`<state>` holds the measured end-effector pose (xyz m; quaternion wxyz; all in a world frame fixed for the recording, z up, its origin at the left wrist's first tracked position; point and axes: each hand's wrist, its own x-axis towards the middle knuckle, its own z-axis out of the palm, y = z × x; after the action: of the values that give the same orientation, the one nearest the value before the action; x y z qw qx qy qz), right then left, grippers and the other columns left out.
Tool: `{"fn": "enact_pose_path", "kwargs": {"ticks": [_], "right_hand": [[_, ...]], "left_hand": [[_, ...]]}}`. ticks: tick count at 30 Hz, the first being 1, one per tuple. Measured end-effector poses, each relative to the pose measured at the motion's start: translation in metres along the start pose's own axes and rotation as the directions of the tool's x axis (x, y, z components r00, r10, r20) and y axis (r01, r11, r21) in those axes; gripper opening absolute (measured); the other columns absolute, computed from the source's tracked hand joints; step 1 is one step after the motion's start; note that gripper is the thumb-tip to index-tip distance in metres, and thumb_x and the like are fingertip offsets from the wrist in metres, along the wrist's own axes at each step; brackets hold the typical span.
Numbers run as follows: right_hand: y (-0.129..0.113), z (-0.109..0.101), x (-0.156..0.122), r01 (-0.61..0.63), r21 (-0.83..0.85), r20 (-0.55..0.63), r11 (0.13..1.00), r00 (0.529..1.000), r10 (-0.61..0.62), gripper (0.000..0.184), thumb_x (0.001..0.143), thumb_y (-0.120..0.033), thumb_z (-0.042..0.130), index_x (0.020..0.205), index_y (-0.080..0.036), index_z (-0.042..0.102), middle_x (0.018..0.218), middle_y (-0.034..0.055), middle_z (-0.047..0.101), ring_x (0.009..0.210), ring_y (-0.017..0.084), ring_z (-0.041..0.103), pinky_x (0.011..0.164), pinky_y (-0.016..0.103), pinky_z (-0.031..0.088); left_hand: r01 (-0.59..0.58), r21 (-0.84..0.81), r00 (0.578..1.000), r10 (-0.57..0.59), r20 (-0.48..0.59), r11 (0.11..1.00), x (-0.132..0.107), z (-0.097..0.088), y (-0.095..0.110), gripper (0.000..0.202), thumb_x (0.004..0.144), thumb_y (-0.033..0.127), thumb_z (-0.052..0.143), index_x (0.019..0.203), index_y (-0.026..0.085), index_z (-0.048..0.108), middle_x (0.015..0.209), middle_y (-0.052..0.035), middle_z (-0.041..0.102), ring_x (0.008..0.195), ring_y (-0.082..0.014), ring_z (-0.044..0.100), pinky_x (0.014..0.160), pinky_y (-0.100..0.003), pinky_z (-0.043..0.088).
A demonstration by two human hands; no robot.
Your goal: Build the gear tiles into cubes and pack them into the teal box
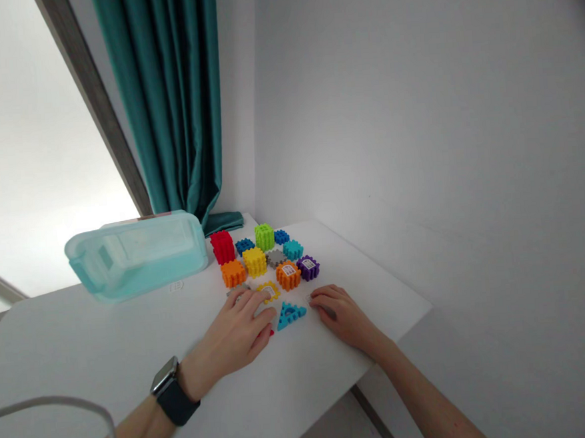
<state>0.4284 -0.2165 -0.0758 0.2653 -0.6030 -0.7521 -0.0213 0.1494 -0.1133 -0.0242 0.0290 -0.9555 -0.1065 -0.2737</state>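
Several chunky toy blocks with knobbly edges stand in a tight group on the white table (146, 349). Among them are a red stacked block (223, 247), a lime-green block (264, 237), a yellow block (254, 262), an orange block with a label (288, 275) and a purple block (308, 268). My left hand (242, 321) rests just in front of them, its fingertips beside a yellow frame piece (268, 291). A teal triangular piece (290, 315) lies between my hands. My right hand (340, 316) lies flat on the table, over a small grey shape.
A pale aqua plastic tub (135, 256) lies on its side at the table's far left. A teal curtain (169, 101) hangs behind it, beside a bright window (31, 144). A grey wall (415, 104) rises at the right. A black-strapped watch (171, 391) sits on my left wrist, near a white cable (55, 402).
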Motion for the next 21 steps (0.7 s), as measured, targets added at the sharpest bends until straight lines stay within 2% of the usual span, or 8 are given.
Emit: {"fn": "enact_pose_path", "kwargs": {"ticks": [6, 10, 15, 21], "right_hand": [[-0.005, 0.002, 0.000, -0.016, 0.034, -0.147, 0.999, 0.989, 0.021, 0.031, 0.085, -0.008, 0.050, 0.107, -0.023, 0.066, 0.118, 0.0100, 0.066, 0.111, 0.023, 0.062, 0.094, 0.046, 0.054], [-0.018, 0.001, 0.010, 0.045, 0.037, -0.193, 0.998, 0.981, -0.037, 0.030, 0.088, -0.010, 0.050, 0.112, -0.024, 0.064, 0.117, 0.0106, 0.065, 0.110, 0.024, 0.062, 0.094, 0.046, 0.054], [-0.048, 0.000, 0.037, 0.127, 0.050, -0.219, 0.991, 0.969, -0.113, 0.029, 0.092, -0.014, 0.050, 0.116, -0.024, 0.062, 0.121, 0.0109, 0.062, 0.116, 0.025, 0.058, 0.098, 0.048, 0.051], [-0.098, 0.013, 0.083, 0.224, 0.076, -0.275, 0.972, 0.941, -0.196, 0.029, 0.089, -0.012, 0.051, 0.111, -0.025, 0.064, 0.122, 0.0103, 0.061, 0.117, 0.026, 0.057, 0.101, 0.050, 0.047]], "left_hand": [[0.015, 0.005, 1.000, -0.015, 0.025, 1.000, 0.000, -0.001, -0.001, 0.017, 0.091, 0.020, 0.053, 0.104, 0.022, 0.064, 0.121, -0.0111, 0.060, 0.104, -0.0270, 0.054, 0.097, -0.049, 0.042], [0.031, 0.001, 0.999, -0.031, 0.037, 1.000, -0.003, -0.004, -0.004, 0.018, 0.089, 0.020, 0.054, 0.104, 0.021, 0.064, 0.119, -0.0109, 0.060, 0.105, -0.0270, 0.055, 0.097, -0.048, 0.041], [0.115, 0.039, 0.993, -0.117, 0.035, 0.993, -0.019, -0.017, -0.013, 0.021, 0.088, 0.018, 0.054, 0.107, 0.021, 0.063, 0.120, -0.0110, 0.061, 0.109, -0.0272, 0.054, 0.097, -0.048, 0.041], [0.254, 0.107, 0.967, -0.256, 0.005, 0.961, -0.056, -0.042, -0.033, 0.022, 0.088, 0.019, 0.053, 0.107, 0.022, 0.064, 0.116, -0.0102, 0.062, 0.109, -0.0268, 0.055, 0.094, -0.045, 0.042]]}}
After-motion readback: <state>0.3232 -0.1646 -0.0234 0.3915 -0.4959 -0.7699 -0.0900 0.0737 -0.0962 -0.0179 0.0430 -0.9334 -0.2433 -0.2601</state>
